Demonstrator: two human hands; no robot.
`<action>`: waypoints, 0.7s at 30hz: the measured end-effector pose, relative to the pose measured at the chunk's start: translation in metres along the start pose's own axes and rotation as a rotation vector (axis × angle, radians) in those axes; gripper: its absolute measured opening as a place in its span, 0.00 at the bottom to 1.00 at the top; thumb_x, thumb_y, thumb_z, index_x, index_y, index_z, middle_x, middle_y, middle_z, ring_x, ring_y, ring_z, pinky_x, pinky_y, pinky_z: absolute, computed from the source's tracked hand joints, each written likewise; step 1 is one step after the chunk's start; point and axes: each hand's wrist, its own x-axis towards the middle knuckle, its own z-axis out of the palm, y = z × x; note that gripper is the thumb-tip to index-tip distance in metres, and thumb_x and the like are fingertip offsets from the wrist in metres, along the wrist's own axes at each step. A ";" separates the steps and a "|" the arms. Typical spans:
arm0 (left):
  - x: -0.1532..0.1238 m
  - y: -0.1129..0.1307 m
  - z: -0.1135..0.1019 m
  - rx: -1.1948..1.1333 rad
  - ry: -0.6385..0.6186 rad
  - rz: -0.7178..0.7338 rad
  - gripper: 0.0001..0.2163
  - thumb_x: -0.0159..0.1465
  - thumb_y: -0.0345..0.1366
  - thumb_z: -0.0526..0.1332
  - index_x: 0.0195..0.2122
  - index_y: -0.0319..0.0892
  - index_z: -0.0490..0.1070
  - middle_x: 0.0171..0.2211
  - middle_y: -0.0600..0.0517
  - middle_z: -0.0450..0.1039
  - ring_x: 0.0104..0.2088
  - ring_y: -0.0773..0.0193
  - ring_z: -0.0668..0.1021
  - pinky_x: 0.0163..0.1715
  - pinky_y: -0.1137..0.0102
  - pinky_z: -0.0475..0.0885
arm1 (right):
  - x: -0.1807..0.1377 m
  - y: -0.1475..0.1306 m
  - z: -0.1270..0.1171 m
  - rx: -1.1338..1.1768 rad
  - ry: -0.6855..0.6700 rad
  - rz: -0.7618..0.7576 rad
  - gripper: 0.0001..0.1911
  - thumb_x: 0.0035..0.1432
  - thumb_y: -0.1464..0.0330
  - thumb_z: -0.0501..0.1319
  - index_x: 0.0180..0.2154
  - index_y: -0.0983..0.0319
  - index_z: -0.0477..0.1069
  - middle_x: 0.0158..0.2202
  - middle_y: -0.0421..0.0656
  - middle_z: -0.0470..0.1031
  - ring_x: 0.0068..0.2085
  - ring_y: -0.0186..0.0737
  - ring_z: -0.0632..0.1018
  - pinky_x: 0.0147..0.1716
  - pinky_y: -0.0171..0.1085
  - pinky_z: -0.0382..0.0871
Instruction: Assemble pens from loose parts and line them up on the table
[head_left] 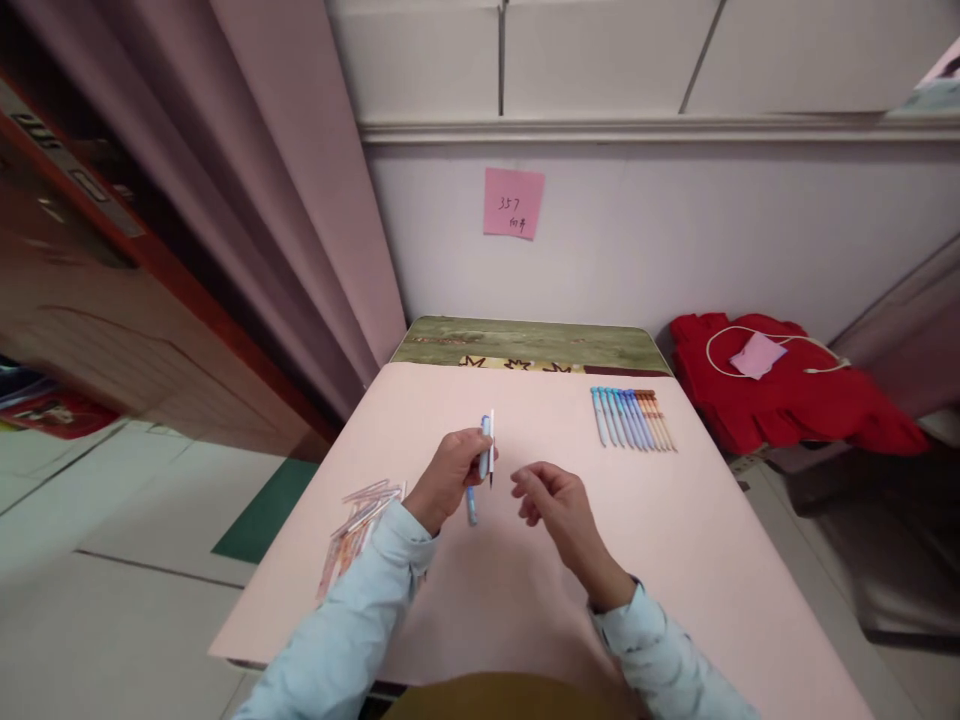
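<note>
Above the middle of the table, my left hand (459,462) is closed around a light blue pen barrel (484,452) and a slim white pen refill (492,440) with a dark tip pointing down. Just below that hand, another blue pen piece (472,506) shows, apparently on the table. My right hand (551,500) hovers a short way to the right, its fingers loosely curled and apart, with nothing visible in them. At the table's left lies a loose pile of clear and orange pen parts (358,525), partly hidden by my left sleeve.
A row of several blue, purple and brown pens (634,418) lies at the right rear of the pink-covered table (675,560). Past the right edge are a red cloth (810,400) and a white cable (716,340). A pink note (513,203) is on the wall.
</note>
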 end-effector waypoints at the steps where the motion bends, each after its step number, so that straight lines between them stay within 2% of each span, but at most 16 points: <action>1: -0.002 -0.002 0.006 0.007 0.027 0.014 0.10 0.56 0.41 0.60 0.23 0.40 0.64 0.18 0.58 0.62 0.18 0.73 0.60 0.18 0.75 0.53 | -0.001 -0.008 0.008 0.016 -0.017 -0.006 0.16 0.53 0.55 0.65 0.31 0.63 0.74 0.27 0.41 0.75 0.22 0.32 0.73 0.19 0.31 0.64; 5: -0.004 -0.008 0.019 0.103 0.090 0.092 0.08 0.55 0.35 0.60 0.23 0.41 0.62 0.18 0.60 0.60 0.19 0.73 0.62 0.20 0.75 0.57 | -0.002 -0.019 0.018 0.023 -0.030 -0.024 0.13 0.50 0.59 0.68 0.28 0.63 0.72 0.23 0.38 0.73 0.21 0.31 0.72 0.18 0.29 0.62; 9: -0.008 -0.007 0.021 0.160 0.015 0.186 0.10 0.57 0.38 0.62 0.23 0.41 0.65 0.19 0.59 0.61 0.21 0.72 0.64 0.22 0.74 0.59 | -0.005 -0.013 0.005 0.003 -0.021 -0.037 0.13 0.52 0.60 0.67 0.27 0.63 0.71 0.24 0.40 0.74 0.20 0.29 0.71 0.17 0.28 0.59; 12: -0.014 -0.001 0.022 0.171 -0.035 0.170 0.10 0.58 0.42 0.64 0.28 0.40 0.71 0.22 0.57 0.64 0.22 0.71 0.64 0.24 0.74 0.60 | -0.003 -0.016 -0.013 0.004 0.066 -0.096 0.14 0.53 0.59 0.65 0.28 0.63 0.70 0.25 0.41 0.76 0.21 0.30 0.70 0.17 0.28 0.59; 16: -0.021 0.005 0.026 0.156 -0.062 0.115 0.12 0.57 0.44 0.65 0.33 0.40 0.75 0.24 0.55 0.66 0.24 0.70 0.65 0.24 0.73 0.60 | 0.004 -0.032 -0.036 0.020 0.207 -0.208 0.14 0.52 0.59 0.66 0.35 0.62 0.70 0.29 0.42 0.77 0.21 0.30 0.68 0.17 0.29 0.57; 21: -0.025 0.002 0.031 0.179 -0.126 0.139 0.11 0.58 0.43 0.66 0.36 0.41 0.77 0.24 0.55 0.65 0.25 0.69 0.65 0.26 0.73 0.60 | 0.005 -0.054 -0.036 0.046 0.222 -0.305 0.14 0.58 0.58 0.62 0.38 0.62 0.68 0.36 0.45 0.78 0.22 0.29 0.69 0.17 0.29 0.58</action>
